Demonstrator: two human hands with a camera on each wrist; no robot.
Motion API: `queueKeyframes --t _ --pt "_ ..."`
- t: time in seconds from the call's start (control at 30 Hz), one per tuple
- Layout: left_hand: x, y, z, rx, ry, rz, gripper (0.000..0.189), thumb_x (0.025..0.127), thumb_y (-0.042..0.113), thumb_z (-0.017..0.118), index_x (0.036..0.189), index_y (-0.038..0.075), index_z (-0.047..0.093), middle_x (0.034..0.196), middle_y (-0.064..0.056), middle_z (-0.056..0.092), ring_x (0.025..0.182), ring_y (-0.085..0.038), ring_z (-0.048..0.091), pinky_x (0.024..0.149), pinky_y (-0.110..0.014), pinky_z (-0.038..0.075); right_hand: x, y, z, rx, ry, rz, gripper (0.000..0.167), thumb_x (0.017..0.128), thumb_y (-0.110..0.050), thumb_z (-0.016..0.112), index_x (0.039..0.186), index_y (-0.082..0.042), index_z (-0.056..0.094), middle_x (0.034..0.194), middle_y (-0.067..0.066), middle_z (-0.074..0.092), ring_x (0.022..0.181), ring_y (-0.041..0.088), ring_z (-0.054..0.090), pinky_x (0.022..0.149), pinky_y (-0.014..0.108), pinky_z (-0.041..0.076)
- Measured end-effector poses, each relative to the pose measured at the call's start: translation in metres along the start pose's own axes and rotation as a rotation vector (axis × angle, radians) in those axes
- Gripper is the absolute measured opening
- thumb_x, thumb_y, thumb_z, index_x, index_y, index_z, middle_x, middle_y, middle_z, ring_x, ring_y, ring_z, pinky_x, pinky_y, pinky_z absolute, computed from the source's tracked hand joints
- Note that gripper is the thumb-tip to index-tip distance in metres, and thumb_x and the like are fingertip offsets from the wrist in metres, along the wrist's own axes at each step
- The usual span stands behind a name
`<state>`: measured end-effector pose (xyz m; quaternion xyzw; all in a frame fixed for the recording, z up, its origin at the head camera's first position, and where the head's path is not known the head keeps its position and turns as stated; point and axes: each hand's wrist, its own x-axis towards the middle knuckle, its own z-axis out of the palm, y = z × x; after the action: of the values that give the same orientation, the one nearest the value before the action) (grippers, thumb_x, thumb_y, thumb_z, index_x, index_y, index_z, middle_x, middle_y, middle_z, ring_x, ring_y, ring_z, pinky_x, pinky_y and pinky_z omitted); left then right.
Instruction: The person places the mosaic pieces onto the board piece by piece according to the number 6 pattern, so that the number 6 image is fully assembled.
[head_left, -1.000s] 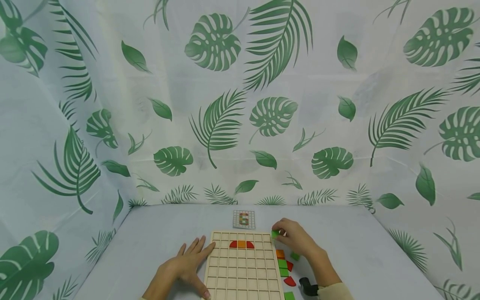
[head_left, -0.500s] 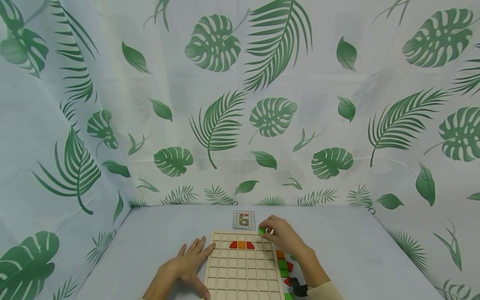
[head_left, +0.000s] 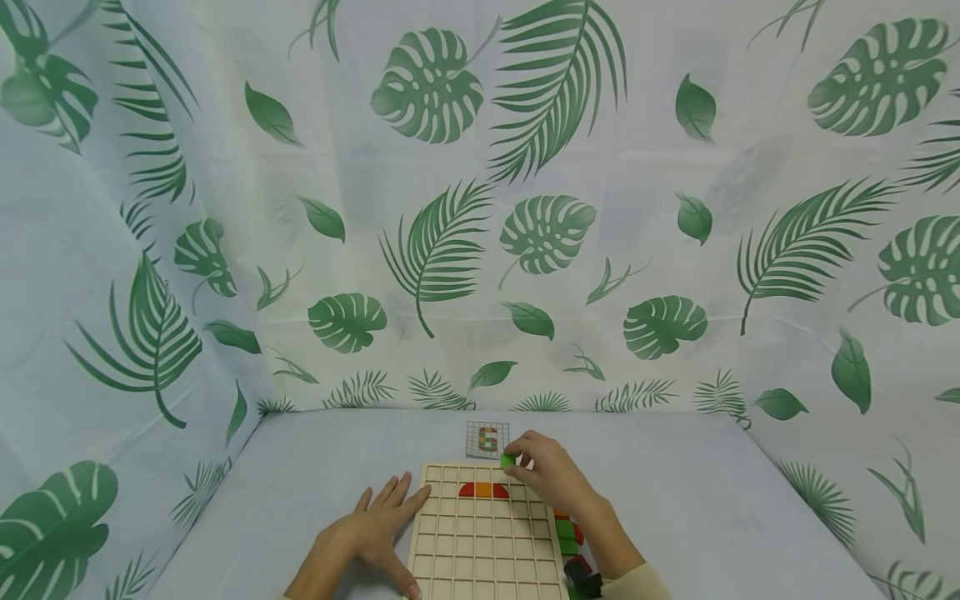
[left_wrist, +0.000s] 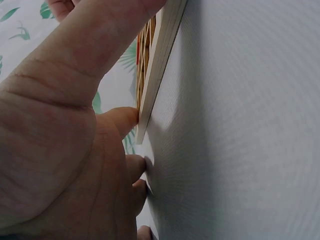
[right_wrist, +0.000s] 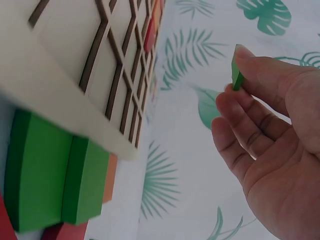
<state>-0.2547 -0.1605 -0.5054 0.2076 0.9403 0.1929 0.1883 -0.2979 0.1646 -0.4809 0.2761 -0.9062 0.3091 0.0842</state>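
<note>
A wooden grid board (head_left: 465, 546) lies on the table. Two red rounded pieces (head_left: 467, 490) flank an orange square (head_left: 483, 490) in its second row from the far edge. My left hand (head_left: 371, 529) is spread along the board's left side, its thumb and index finger touching the edge; the left wrist view shows them against the board's side (left_wrist: 162, 60). Thumb and fingertips of my right hand (head_left: 551, 475) pinch a green square tile (head_left: 507, 460), which overlaps the far edge of the board. In the right wrist view the green tile (right_wrist: 236, 75) appears edge-on.
Beyond the board lies a gridded card (head_left: 487, 439) with a coloured figure. Green blocks (head_left: 566, 533) and orange and red pieces lie along the board's right side, partly behind the right forearm. A leaf-print cloth (head_left: 450, 250) encloses the table at the back and sides.
My right hand has carried the green tile leftward from the board's far right corner to just above the red and orange row. My left hand has stayed in place.
</note>
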Motion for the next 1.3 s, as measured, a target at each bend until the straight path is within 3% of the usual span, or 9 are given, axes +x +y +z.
queueKeyframes --t 0.4,0.93,1.3 --pt "0.0 0.0 0.0 0.011 -0.005 -0.011 0.14 0.053 0.064 0.097 0.167 0.024 0.025 0.175 -0.019 0.008 0.162 -0.043 0.006 0.125 -0.072 0.002 0.008 -0.011 0.014 -0.013 -0.055 -0.018 0.017 0.093 -0.018 0.079 0.11 -0.013 0.076 0.103 -0.005 0.069 0.087 0.006 0.06 0.074 0.024 0.054" --pt "0.001 -0.004 0.001 0.026 0.004 0.015 0.141 0.054 0.069 0.094 0.167 0.024 0.023 0.175 -0.021 0.008 0.162 -0.044 0.006 0.125 -0.073 0.003 0.019 -0.037 0.03 0.007 -0.045 0.005 0.016 0.089 -0.018 0.083 0.103 -0.013 0.078 0.1 -0.002 0.074 0.084 0.014 0.064 0.069 0.023 0.052" --pt "0.0 -0.003 0.0 0.015 0.002 0.009 0.14 0.055 0.067 0.095 0.167 0.024 0.024 0.175 -0.02 0.008 0.162 -0.044 0.007 0.125 -0.073 0.003 0.017 -0.034 0.041 0.079 -0.068 0.074 0.019 0.086 -0.017 0.086 0.102 -0.011 0.079 0.097 -0.001 0.074 0.072 0.002 0.055 0.06 0.022 0.049"
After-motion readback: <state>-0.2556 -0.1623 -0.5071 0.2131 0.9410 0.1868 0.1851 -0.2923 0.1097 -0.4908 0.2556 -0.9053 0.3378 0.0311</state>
